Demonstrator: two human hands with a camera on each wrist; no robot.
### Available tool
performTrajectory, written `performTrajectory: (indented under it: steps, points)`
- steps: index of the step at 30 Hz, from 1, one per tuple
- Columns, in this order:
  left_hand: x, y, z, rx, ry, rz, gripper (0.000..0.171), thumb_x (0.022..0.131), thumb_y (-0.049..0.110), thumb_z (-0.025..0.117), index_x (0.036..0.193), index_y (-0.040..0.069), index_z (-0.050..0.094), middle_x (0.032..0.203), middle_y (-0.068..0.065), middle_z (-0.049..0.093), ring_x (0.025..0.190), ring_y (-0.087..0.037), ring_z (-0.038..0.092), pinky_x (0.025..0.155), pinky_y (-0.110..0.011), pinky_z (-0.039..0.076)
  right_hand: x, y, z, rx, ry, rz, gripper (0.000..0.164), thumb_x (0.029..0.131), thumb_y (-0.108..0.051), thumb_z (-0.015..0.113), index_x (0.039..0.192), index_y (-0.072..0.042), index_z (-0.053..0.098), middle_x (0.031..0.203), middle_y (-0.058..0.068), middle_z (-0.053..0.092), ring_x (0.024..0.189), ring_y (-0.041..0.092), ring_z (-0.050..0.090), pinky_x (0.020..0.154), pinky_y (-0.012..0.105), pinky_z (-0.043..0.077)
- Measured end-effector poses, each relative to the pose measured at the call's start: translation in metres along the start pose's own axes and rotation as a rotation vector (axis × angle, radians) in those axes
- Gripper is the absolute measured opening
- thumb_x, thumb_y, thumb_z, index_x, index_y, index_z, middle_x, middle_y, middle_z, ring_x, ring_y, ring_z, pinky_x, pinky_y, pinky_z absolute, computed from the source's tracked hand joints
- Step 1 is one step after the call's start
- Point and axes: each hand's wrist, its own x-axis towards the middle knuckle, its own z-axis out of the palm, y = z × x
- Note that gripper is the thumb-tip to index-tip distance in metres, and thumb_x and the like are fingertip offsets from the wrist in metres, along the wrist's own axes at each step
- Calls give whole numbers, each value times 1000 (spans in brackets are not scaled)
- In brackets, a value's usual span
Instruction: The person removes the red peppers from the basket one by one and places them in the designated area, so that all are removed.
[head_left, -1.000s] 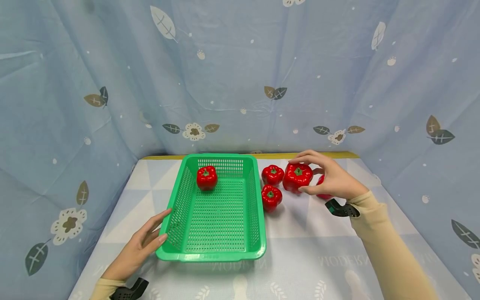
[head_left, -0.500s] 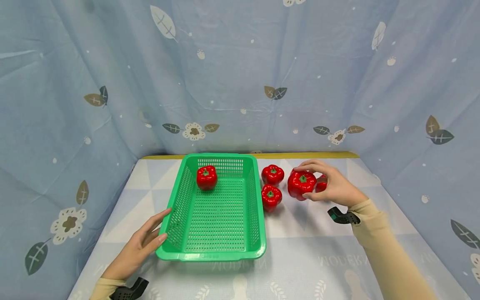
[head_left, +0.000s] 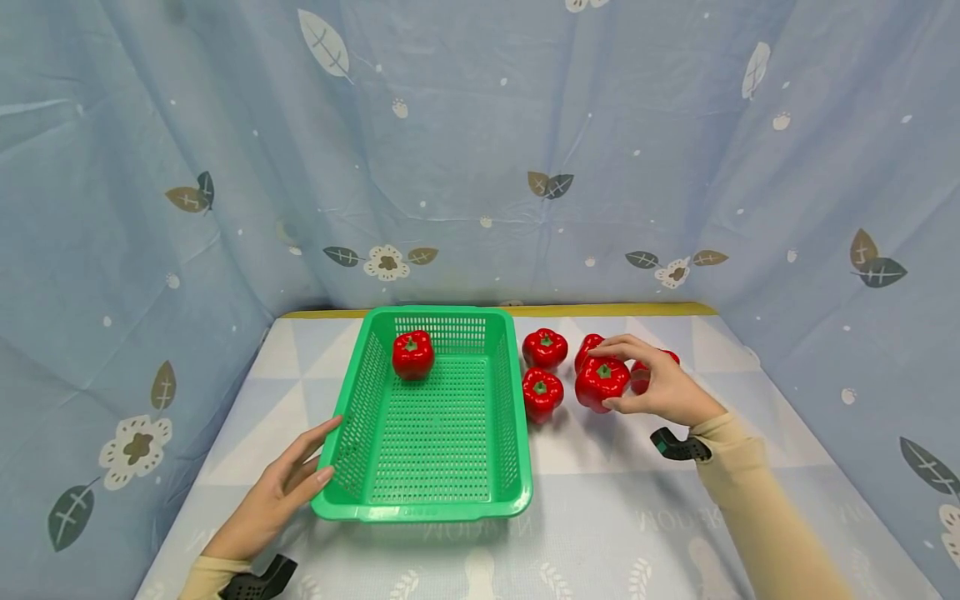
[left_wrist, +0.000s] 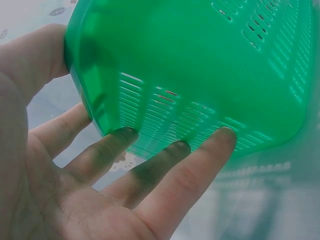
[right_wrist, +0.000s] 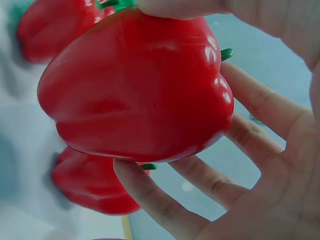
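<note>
My right hand (head_left: 663, 387) holds a red bell pepper (head_left: 602, 383) between thumb and fingers; the right wrist view shows this pepper (right_wrist: 135, 95) large and close. Behind it in the head view, another red pepper (head_left: 588, 348) peeks out, and one more (head_left: 640, 377) is partly covered by the hand. My left hand (head_left: 273, 492) touches the left side of a green plastic basket (head_left: 422, 512). In the left wrist view its fairly straight fingers (left_wrist: 185, 182) lie against the slotted outer wall, the thumb at the rim. One red pepper (head_left: 413, 356) sits in the basket's back left.
Two red peppers, one further back (head_left: 545, 348) and one nearer (head_left: 542, 395), stand just right of the basket. A pale patterned cloth (head_left: 600, 525) covers the table, with a yellow strip (head_left: 615, 309) at its back edge. Blue curtains (head_left: 480, 150) enclose the back and sides.
The right hand has brought its pepper nearer the front of the table, so the pepper behind shows more. The left hand and basket have stayed put.
</note>
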Motion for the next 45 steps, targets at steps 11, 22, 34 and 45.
performTrajectory:
  steps: [11, 22, 34, 45]
  points:
    - [0, 1, 0, -5, 1, 3, 64, 117, 15, 56, 174, 31, 32, 178, -13, 26, 159, -56, 22, 110, -14, 41, -7, 20, 14, 0, 14, 17, 69, 86, -6, 94, 149, -13, 68, 152, 4, 59, 135, 24, 49, 83, 37, 55]
    - [0, 1, 1, 6, 2, 0, 64, 117, 16, 57, 174, 30, 32, 178, -15, 25, 158, -57, 24, 111, -18, 44, -9, 34, 26, -4, 25, 4, 66, 85, -10, 96, 146, -10, 69, 147, 5, 63, 131, 29, 54, 88, 38, 58]
    - [0, -2, 0, -2, 9, -23, 64, 117, 18, 57, 173, 34, 32, 178, -11, 26, 161, -49, 22, 112, -13, 39, -10, 43, 34, -4, 17, 29, 68, 85, -11, 96, 147, -12, 67, 149, 6, 63, 135, 30, 53, 91, 42, 62]
    - [0, -3, 0, -1, 6, 13, 64, 117, 15, 57, 173, 31, 33, 178, -9, 27, 163, -34, 24, 113, -13, 38, -10, 45, 34, 14, 7, 54, 70, 85, -7, 95, 149, -8, 66, 153, 9, 60, 137, 36, 53, 93, 38, 63]
